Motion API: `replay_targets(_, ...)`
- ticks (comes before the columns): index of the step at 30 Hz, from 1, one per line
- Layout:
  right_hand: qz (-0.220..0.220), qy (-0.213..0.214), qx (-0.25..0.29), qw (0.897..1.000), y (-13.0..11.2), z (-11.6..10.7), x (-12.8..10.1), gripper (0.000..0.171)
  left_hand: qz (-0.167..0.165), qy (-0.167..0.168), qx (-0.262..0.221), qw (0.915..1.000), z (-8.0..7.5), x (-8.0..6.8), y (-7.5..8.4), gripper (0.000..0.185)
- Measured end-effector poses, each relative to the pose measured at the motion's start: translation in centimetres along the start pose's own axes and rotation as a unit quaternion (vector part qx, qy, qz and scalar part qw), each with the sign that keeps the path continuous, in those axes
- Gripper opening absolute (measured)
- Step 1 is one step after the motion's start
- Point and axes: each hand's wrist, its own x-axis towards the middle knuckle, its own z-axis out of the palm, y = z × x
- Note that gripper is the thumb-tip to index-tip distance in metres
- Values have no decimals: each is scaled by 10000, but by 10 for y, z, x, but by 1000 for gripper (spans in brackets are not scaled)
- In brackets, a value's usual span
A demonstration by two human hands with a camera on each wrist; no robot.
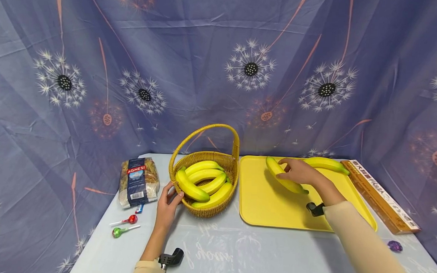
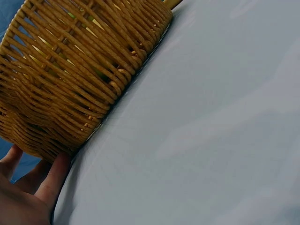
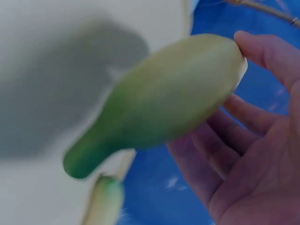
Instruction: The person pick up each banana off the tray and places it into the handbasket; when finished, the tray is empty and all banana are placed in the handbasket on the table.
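My right hand [image 1: 298, 171] holds a yellow banana [image 1: 280, 177] with green ends above the yellow tray [image 1: 270, 212]. In the right wrist view, the thumb and fingers [image 3: 258, 122] pinch this banana [image 3: 173, 89] from its sides. A second banana [image 1: 327, 164] lies along the tray's far right edge. Left of the tray stands a wicker basket [image 1: 212, 212] with a tall handle and several bananas [image 1: 202, 186] inside. My left hand [image 1: 167, 207] rests against the basket's left side; the left wrist view shows its fairly straight fingers [image 2: 54, 180] touching the woven wall.
A bag of pasta [image 1: 137, 182] sits at the left. In front of it lie a small blue wrapped sweet [image 1: 139, 209], a red lollipop [image 1: 132, 219] and a green lollipop [image 1: 117, 232]. Along the tray's right side is a long pasta box [image 1: 382, 198], with a purple wrapped sweet [image 1: 395, 246] nearby.
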Motion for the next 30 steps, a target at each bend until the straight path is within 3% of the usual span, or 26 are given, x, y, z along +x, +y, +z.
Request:
replay_targets(8, -829, -348, 53, 9959, -62, -9, 7, 68, 41, 68, 64, 9999, 0, 2, -4, 49)
replay_targets(17, -1257, -775, 6, 9890, -123, -9, 30, 66, 8, 88, 162, 9998, -1, 0, -3, 51)
replay_targets(21, -1345, -992, -22, 9859, -145, -6, 46, 65, -20, 114, 232, 9997, -1, -1, -2, 51)
replay_targets(30, -940, -1298, 541, 9856, -175, 12, 91, 71, 2, 97, 134, 9999, 0, 1, -3, 51)
